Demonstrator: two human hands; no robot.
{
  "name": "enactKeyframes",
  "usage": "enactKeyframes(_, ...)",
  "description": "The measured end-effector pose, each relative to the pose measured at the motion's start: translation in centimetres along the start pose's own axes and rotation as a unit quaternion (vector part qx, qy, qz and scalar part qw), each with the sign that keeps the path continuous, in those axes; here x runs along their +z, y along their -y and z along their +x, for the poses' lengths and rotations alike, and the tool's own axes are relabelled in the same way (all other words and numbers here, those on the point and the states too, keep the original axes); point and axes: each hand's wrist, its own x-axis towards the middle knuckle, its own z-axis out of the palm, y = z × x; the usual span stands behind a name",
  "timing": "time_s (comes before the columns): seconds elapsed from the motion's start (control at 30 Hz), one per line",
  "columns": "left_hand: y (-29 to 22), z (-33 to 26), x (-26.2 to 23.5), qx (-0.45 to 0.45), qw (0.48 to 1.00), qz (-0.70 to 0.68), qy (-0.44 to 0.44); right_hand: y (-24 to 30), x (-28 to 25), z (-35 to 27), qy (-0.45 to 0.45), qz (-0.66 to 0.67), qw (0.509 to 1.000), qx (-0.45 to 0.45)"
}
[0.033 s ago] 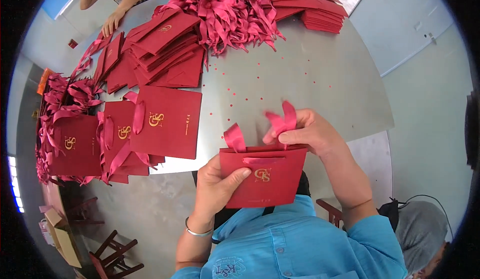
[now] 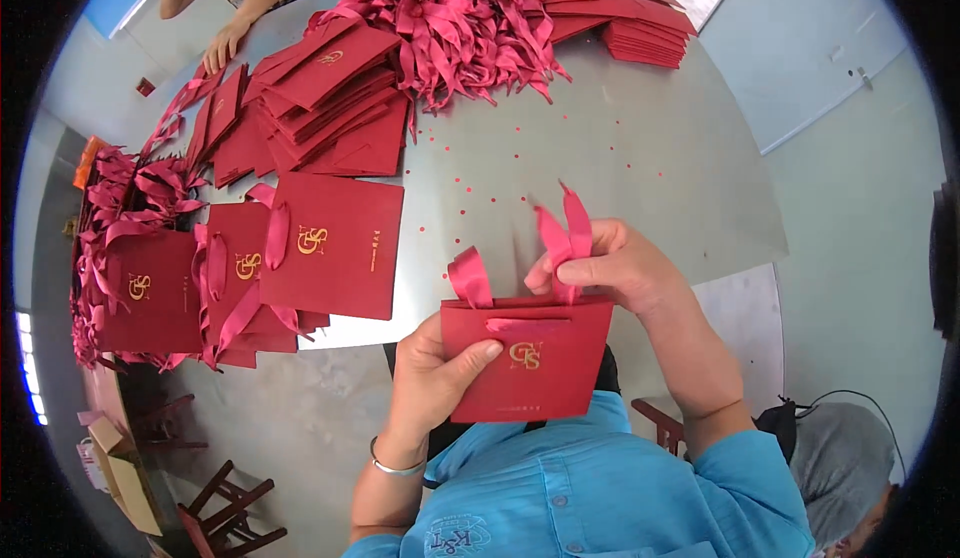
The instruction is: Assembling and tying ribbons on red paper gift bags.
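A red paper gift bag with a gold emblem hangs upright in front of my chest. My left hand grips its left side, thumb on the front face and fingers behind. Above the bag's right half, my right hand pinches a pink ribbon between thumb and fingers, its two ends sticking up. Another loop of pink ribbon rises from the left of the bag's mouth. A short ribbon stretch lies across the front just under the rim.
A large pile of pink ribbons covers the far table, beside stacked flat red bags. Bags with ribbon handles lie at the left. Small red dots dot the grey table. Across it rests another person's hand. A wooden stool stands lower left.
The ribbon ends in my right hand now stand taller and straighter above the fingers. The bag has shifted and tilted very slightly. My left hand keeps its grip.
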Motion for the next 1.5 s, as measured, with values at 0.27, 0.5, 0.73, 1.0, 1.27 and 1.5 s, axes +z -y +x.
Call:
enactKeyframes(0.27,0.8,-0.6,-0.1,-0.084,0.996,-0.015,-0.003,-1.3,0.2,1.5,-0.047,0.094,0.994,-0.033)
enactKeyframes(0.5,1.4,-0.9,0.1,-0.112,0.993,0.004,-0.029,-0.9,-0.1,2.2,-0.093,0.041,0.995,-0.026)
enactKeyframes(0.73,1.3,-0.6,0.4,-0.12,0.991,-0.028,-0.046,-0.2,-1.4,2.9,-0.164,-0.109,0.975,-0.099)
enactKeyframes(1.0,1.6,-0.7,0.6,-0.109,0.992,-0.055,-0.044,-2.0,-0.8,0.7,-0.255,-0.449,0.764,-0.387)
enactKeyframes(1.27,1.4,-0.7,1.1,-0.11,0.992,-0.028,-0.052,-3.9,3.5,-1.4,-0.156,-0.547,0.716,-0.405)
enactKeyframes(1.5,2.3,-0.7,1.0,-0.076,0.995,0.015,-0.059,-4.7,4.0,0.6,-0.137,-0.562,0.672,-0.463)
